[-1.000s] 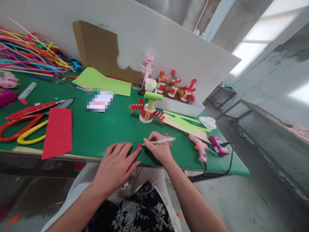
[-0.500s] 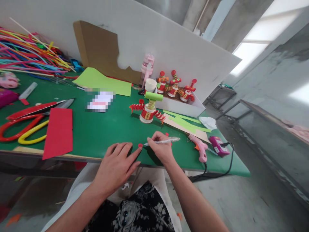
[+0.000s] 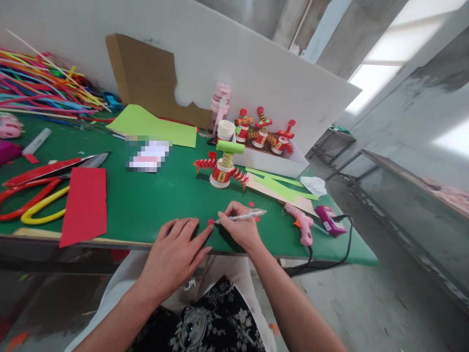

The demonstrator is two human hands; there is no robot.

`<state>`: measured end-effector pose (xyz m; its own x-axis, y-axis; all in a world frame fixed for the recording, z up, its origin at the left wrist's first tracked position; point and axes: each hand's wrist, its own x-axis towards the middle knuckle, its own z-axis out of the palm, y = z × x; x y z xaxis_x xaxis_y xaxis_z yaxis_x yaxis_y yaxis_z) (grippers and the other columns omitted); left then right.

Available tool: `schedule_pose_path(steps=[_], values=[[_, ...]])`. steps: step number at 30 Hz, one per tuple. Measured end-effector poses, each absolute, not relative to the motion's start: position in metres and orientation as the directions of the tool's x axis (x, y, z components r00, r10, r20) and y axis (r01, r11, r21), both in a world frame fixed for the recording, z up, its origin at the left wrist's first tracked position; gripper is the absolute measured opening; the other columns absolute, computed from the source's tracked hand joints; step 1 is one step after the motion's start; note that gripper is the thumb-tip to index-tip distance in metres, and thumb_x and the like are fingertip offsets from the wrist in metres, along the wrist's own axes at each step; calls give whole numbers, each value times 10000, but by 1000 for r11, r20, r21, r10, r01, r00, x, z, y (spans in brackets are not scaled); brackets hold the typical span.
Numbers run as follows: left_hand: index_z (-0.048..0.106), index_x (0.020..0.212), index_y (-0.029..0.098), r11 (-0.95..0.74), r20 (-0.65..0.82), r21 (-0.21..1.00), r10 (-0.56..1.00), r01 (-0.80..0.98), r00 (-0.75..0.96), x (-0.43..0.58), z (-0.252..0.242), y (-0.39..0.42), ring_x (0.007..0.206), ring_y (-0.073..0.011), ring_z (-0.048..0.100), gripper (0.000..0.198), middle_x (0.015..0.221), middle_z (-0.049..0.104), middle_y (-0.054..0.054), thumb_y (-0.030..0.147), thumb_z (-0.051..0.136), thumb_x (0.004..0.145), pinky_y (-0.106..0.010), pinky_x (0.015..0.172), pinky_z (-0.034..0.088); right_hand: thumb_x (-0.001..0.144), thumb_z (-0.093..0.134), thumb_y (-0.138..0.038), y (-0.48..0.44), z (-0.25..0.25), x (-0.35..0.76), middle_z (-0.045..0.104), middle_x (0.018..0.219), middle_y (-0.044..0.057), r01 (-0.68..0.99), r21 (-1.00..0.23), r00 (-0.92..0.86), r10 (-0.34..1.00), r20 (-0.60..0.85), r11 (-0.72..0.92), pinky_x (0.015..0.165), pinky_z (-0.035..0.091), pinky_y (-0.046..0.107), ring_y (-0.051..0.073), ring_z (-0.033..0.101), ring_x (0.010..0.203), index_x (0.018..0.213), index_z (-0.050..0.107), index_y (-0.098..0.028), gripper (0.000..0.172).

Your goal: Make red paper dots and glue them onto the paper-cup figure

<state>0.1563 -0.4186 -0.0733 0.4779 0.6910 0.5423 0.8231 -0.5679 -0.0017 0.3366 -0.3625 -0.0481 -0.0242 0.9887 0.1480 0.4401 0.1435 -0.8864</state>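
My right hand (image 3: 240, 226) is closed round a clear-barrelled pen (image 3: 251, 214), its tip at the edge of a small red paper disc (image 3: 210, 222). With its palm down and fingers stretched out, my left hand (image 3: 179, 249) rests on the table's front edge, the index fingertip touching that disc. Beyond the hands stands a paper-cup figure (image 3: 221, 173) with a green paper roll on top and folded red arms. More red paper discs (image 3: 251, 204) lie just past my right hand, partly hidden by it.
Left on the green table (image 3: 146, 200) are red-handled scissors (image 3: 47, 183), red paper (image 3: 85, 203) and colourful pipe cleaners (image 3: 44, 88). A white box (image 3: 271, 164) holds finished-looking figures at the back. A pink glue gun (image 3: 302, 225) and its cord lie at right.
The view has shifted slightly, moving the table items a little leftward. The pen leans slightly differently at the red disc. My left hand keeps its place.
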Motion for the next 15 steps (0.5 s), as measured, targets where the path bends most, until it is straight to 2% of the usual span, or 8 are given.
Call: schedule_pose_path(steps=[15], values=[[653,1264,205,-570,533,3,696,822,481,156,-73,-419,1066,-300,571,381,1128,646,-148,354,442,983,-446,893,428,712,599,-381,-362,-47,336,460,500,-57,436,-889,-32,989,141,141,482,313,236,105,394,475,562,442,-233,263]])
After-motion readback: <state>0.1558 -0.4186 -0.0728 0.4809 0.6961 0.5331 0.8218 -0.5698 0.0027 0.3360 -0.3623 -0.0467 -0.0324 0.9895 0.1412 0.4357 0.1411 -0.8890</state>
